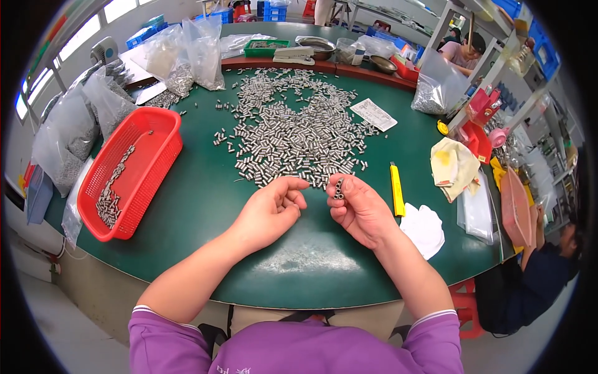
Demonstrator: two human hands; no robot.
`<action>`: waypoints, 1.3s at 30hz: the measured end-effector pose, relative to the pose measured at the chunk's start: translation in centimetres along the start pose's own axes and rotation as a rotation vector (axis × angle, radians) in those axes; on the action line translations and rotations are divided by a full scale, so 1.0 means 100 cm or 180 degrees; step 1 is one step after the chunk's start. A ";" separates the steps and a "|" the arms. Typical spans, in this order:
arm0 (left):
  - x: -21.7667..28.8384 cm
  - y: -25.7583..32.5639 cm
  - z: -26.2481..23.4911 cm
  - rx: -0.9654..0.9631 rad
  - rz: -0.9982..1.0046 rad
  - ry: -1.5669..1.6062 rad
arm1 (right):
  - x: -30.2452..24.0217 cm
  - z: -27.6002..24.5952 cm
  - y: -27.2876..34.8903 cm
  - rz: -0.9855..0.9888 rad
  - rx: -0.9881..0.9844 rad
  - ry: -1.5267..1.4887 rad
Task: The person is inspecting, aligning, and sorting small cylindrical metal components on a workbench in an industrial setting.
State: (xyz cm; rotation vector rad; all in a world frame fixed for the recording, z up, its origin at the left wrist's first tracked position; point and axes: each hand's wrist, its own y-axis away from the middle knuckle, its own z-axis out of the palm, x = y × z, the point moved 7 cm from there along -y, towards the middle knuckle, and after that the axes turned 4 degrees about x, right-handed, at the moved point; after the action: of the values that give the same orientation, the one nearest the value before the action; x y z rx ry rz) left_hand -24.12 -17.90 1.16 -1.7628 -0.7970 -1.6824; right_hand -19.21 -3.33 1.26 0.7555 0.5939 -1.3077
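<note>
Between the thumb and fingers of my right hand is a short stack of small metal cylinders, their round ends showing. My left hand is beside it, its fingers curled inward toward the thumb; what they hold, if anything, is hidden. Just beyond both hands spreads a large heap of loose metal cylinders on the green table. To the right of my right hand lie a yellow utility knife and a crumpled white cloth.
A red perforated basket at left holds more cylinders. Filled plastic bags stand behind it; another bag stands far right. A printed card touches the heap. Cream gloves lie at right. A co-worker sits at the right edge.
</note>
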 end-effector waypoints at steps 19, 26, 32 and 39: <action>0.000 0.002 0.004 -0.0118 -0.0161 0.0457 | 0.001 0.002 -0.001 -0.0005 0.0045 -0.0103; -0.001 0.002 0.004 -0.0153 -0.0168 0.0559 | 0.003 -0.001 -0.002 -0.0025 0.0072 0.0042; -0.001 0.002 0.004 -0.0177 -0.0232 0.0608 | 0.001 0.004 0.001 -0.0041 0.0330 0.0247; -0.004 0.002 0.004 -0.0200 -0.0255 0.0663 | 0.001 0.006 0.002 -0.0226 0.0329 0.0748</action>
State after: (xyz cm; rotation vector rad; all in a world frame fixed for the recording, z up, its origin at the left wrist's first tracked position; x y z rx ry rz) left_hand -23.75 -17.73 0.74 -1.5818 -0.7364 -1.9259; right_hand -19.00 -3.81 1.60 0.9895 0.7506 -1.3320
